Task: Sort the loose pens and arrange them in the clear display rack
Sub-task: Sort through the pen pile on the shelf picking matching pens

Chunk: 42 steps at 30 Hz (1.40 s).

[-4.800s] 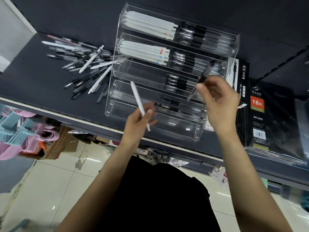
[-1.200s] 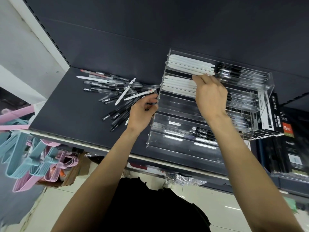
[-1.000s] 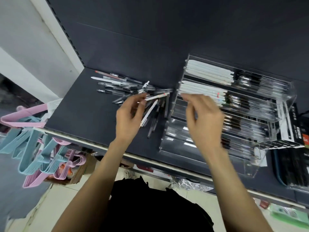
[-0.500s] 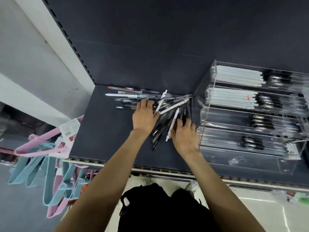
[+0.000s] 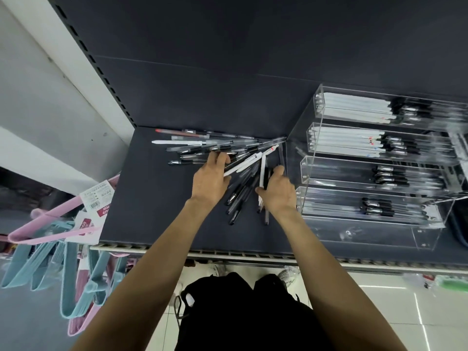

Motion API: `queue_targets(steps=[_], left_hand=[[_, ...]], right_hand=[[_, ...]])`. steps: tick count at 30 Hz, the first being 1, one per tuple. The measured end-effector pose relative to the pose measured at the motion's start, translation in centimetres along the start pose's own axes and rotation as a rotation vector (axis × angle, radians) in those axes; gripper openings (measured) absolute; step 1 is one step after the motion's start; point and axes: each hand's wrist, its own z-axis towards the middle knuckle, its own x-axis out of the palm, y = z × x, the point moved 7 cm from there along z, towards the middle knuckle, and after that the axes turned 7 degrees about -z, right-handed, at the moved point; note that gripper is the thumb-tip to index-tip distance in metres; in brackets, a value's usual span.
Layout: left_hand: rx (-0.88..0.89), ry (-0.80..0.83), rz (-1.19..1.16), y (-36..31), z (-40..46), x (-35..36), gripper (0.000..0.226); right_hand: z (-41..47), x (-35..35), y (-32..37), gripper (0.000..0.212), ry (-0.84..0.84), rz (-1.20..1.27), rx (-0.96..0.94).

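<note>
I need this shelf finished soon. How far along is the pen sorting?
Partly done: the clear acrylic display rack already holds rows of white and black pens. Both hands, left hand and right hand, work in the loose pile of black and white pens, which remains to sort.

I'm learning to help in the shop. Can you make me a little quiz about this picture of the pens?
1. True or false: both hands, the left hand and the right hand, are on the pile of loose pens.
2. Where is the clear display rack: A) left of the pile, B) right of the pile, C) on the floor?
3. Fill in: the top two tiers hold black pens and ____ pens.

Key: 1 true; 2 B; 3 white.
</note>
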Motion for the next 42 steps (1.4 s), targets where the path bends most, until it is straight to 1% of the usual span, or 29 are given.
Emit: queue_targets(steps=[2,7,9,12,14,18,22,24,27,30,33,36,38,39,42], left_hand=[[0.026,0.020,0.021,-0.6,0.1,0.5,0.031],[0.025,0.079,0.090,-1.9,0.7,1.9,0.038],[-0.012,0.111,0.065,-1.9,1.0,2.1,0.037],[-0.105,0.161,-0.037,-1.4,1.4,2.2,0.037],[-0.150,0.194,-0.034,-1.2,1.4,2.1,0.038],[-0.232,0.289,0.027,-1.0,1.1,2.0,0.039],[-0.261,0.369,-0.045,-1.1,0.6,2.4,0.035],[-0.275,0.349,-0.119,-0.8,0.4,2.0,0.037],[-0.283,0.319,-0.137,-0.4,0.1,1.5,0.041],[-0.262,0.283,-0.101,-0.5,-0.2,1.4,0.034],[-0.247,0.271,-0.020,-1.0,-0.3,1.3,0.032],[-0.250,0.291,0.035,-1.2,-0.4,1.1,0.031],[-0.254,0.278,-0.067,-1.2,-0.8,0.4,0.024],[-0.258,0.272,-0.197,-1.4,-1.2,0.0,0.020],[-0.301,0.255,-0.783,-2.9,-3.5,-1.4,0.010]], right_hand=[[0.0,0.0,-0.1,0.056,0.004,0.035,0.015],[0.1,0.0,-0.2,0.055,-0.008,0.083,0.024],[0.1,-0.1,-0.3,0.054,-0.009,0.092,0.025],[0.1,0.0,-0.3,0.050,-0.008,0.076,0.019],[0.0,0.0,-0.2,0.049,-0.001,0.038,0.010],[0.1,0.0,-0.1,0.056,0.020,-0.018,0.015],[-0.1,-0.1,-0.3,0.049,0.015,-0.014,0.004],[-0.1,-0.1,-0.3,0.043,0.001,0.006,-0.006],[-0.2,-0.5,-0.4,0.034,-0.035,0.011,-0.027],[-0.2,-0.7,-0.6,0.029,-0.049,0.047,-0.049],[-0.6,-1.2,-0.4,0.032,-0.087,0.118,-0.104],[-0.8,-1.7,-0.5,0.031,-0.113,0.245,-0.154],[-0.9,-1.6,-0.6,0.021,-0.050,0.408,-0.184],[-1.1,-1.6,-0.6,0.014,0.001,0.541,-0.192],[-2.3,-2.2,0.0,0.012,0.142,0.961,-0.183]])
